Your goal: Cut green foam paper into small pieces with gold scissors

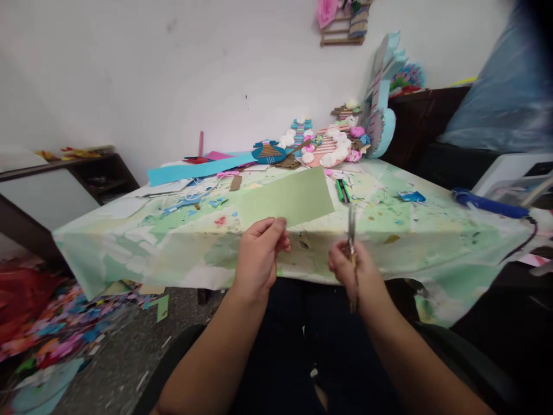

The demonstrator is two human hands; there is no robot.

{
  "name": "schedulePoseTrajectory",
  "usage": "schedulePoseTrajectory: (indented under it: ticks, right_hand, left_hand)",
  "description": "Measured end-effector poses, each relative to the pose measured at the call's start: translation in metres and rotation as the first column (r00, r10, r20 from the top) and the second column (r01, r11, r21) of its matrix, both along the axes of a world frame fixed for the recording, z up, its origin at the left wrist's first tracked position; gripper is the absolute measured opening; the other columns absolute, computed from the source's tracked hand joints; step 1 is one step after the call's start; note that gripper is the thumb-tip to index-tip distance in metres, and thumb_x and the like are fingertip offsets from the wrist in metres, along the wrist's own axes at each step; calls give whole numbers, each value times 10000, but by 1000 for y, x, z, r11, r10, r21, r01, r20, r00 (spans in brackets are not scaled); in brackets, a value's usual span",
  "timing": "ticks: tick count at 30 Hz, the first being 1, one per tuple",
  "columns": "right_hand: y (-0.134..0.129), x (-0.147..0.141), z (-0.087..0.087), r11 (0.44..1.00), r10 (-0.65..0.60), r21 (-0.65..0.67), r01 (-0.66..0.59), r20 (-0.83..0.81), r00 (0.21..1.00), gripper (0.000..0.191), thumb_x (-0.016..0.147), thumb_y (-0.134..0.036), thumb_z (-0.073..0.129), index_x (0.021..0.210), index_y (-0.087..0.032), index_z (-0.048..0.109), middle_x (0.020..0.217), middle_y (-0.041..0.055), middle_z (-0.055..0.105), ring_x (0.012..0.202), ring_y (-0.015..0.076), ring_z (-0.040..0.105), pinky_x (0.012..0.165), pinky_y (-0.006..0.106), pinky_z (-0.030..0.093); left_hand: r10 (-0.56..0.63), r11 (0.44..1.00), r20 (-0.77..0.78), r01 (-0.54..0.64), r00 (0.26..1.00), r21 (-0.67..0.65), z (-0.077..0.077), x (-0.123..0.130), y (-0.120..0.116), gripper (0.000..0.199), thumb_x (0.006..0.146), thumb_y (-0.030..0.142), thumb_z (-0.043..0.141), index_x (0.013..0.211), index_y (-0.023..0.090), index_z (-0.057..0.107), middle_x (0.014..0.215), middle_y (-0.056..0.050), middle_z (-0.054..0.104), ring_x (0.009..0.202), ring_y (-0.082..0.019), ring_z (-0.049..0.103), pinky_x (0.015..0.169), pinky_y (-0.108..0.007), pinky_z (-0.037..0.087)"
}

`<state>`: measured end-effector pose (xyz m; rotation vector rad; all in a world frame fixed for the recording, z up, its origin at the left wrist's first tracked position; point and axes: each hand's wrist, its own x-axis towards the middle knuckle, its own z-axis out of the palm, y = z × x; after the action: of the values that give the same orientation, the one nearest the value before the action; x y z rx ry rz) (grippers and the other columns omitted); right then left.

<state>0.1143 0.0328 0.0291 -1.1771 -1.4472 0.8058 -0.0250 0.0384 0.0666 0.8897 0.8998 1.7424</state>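
A rectangle of light green paper [294,196] is pinched by its lower edge between the thumb and fingers of my left hand [259,253], held up over the table's front edge. To the right, my right hand [358,268] is closed around a pair of scissors [352,236]. Their blades point up and away from me and look close together, though the scissors are blurred. Paper and scissors are apart. On the table just beyond them lies a green utility knife [343,191].
A patterned cloth covers the table [415,242]. Blue paper strips [201,169], scraps and several craft pieces lie at its back. A blue hot glue gun [488,203] with a cord sits at the right. Paper scraps [64,334] cover the floor at the left.
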Motion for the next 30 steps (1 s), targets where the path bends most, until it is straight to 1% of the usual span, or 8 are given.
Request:
schedulePoseTrajectory:
  ticks: [3,6,10,13,16,20,25,30]
  right_hand:
    - [-14,-6,-12,976,192,-141,-167,182,964,281,688,-466,448,718,-189,408,538,-45,417,487,84,395,476,215,332]
    - [-20,-14,-15,959,274,-139,-247,240,931,283,692,-467,439,714,-185,421,564,-33,437,520,92,404,502,220,336]
    - [-19,-17,-13,957,287,-103,-270,231,930,281,698,-462,436,730,-183,429,594,-22,452,546,99,417,522,226,342]
    - [-19,-15,-15,960,279,-103,-261,241,930,279,696,-463,438,720,-185,423,589,-22,446,545,101,413,519,229,339]
    - [-21,-13,-18,956,292,-123,-268,271,917,287,693,-470,440,729,-186,423,577,-27,432,533,99,399,505,226,330]
    - [-24,-13,-20,951,309,-108,-290,307,900,297,697,-473,434,748,-180,421,599,-21,427,541,98,389,501,225,322]
    - [-26,-14,-23,935,355,-128,-332,284,890,291,686,-459,461,752,-179,419,571,-34,408,517,91,368,477,215,304]
    - [-27,-14,-19,932,363,-92,-352,216,906,282,694,-449,456,757,-176,425,572,-35,402,513,85,361,470,208,304]
  left_hand:
    - [-9,1000,2,9,1000,10,-3,0,-1,157,582,258,607,627,129,531,477,36,490,408,-46,440,401,-174,357]
    - [-39,999,-24,39,999,0,-10,5,-5,154,580,261,606,591,128,528,470,37,485,412,-47,439,409,-177,357]
    - [-44,999,-89,43,995,-8,-15,10,-10,145,591,263,595,573,135,530,461,40,479,414,-48,432,421,-184,352]
    - [-7,1000,-116,9,993,18,-14,9,-10,140,604,262,585,562,139,530,459,41,473,419,-47,429,430,-184,351]
    - [43,999,-116,-39,992,36,-14,7,-9,144,609,260,580,552,142,523,454,44,464,420,-46,423,431,-183,350]
    - [41,999,-116,-37,992,39,-14,6,-9,139,612,254,579,556,142,520,459,47,457,425,-47,426,434,-184,352]
    - [69,997,-85,-67,994,23,-10,3,-8,129,599,249,590,585,138,526,473,46,466,426,-49,432,435,-186,359]
    - [-6,1000,-161,7,987,5,-14,5,-14,152,612,252,580,557,128,512,444,40,456,415,-49,422,437,-186,344]
